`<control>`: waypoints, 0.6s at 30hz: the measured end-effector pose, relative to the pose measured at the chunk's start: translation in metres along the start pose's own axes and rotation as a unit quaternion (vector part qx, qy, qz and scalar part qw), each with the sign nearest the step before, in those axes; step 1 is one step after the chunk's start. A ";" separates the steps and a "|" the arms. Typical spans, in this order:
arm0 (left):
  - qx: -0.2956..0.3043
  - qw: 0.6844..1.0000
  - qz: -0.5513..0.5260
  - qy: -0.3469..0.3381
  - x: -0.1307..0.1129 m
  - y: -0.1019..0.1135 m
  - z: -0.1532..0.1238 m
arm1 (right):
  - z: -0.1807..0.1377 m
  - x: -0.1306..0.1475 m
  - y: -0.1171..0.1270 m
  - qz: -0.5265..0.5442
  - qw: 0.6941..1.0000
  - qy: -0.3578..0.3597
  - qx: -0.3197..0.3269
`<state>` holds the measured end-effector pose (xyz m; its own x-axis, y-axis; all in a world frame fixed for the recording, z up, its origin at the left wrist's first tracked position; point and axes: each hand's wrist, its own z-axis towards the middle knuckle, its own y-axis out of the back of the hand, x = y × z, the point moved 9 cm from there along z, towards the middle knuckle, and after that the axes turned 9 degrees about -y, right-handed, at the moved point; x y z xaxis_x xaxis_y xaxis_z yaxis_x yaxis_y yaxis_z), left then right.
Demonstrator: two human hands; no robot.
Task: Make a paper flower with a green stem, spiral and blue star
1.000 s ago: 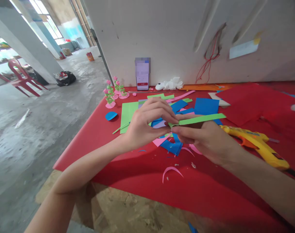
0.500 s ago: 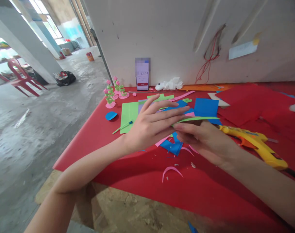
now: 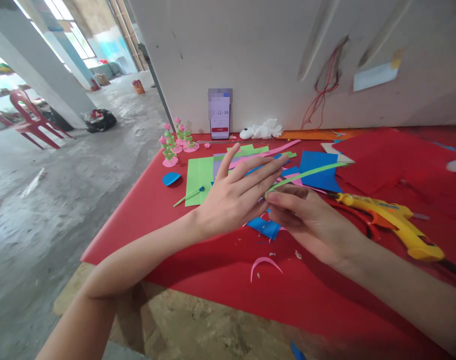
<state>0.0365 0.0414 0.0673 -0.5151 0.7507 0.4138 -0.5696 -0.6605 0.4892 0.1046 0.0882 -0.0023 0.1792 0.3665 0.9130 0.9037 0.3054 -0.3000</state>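
Observation:
My right hand (image 3: pixel 310 215) pinches a thin light-green paper strip (image 3: pixel 314 172) near its lower end; the strip's free part points up to the right over the blue paper. Stretched out flat, my left hand (image 3: pixel 233 192) has its thumb raised and its other fingers reaching past the right fingertips. Its palm is turned away, so I cannot tell whether the strip's end touches it. Beneath the hands lie a green paper sheet (image 3: pixel 197 172), a blue paper square (image 3: pixel 320 167) and pink paper strips (image 3: pixel 284 148). A green stem with a blue tip (image 3: pixel 190 196) rests beside the left wrist.
A yellow glue gun (image 3: pixel 395 220) lies at the right on the red table covering (image 3: pixel 220 280). Small pink paper flowers (image 3: pixel 170 145) stand at the back left, near a blue paper disc (image 3: pixel 171 179). A phone (image 3: pixel 220 117) leans against the white panel.
The green strip has tilted, its free end now higher and farther right. My right hand has turned slightly, and my left hand has shifted a little left.

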 end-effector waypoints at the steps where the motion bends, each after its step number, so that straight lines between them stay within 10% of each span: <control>1: 0.000 1.000 0.005 -0.008 -0.001 0.000 0.001 | 0.000 0.000 0.000 -0.001 1.000 0.000 0.000; 18: 0.018 1.000 0.006 -0.010 0.000 -0.009 -0.003 | 0.007 -0.006 0.008 -0.029 0.999 0.008 -0.016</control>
<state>0.0394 0.0472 0.0604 -0.5087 0.7432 0.4346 -0.5399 -0.6685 0.5114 0.1083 0.0946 -0.0118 0.1321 0.3352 0.9328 0.9246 0.2975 -0.2378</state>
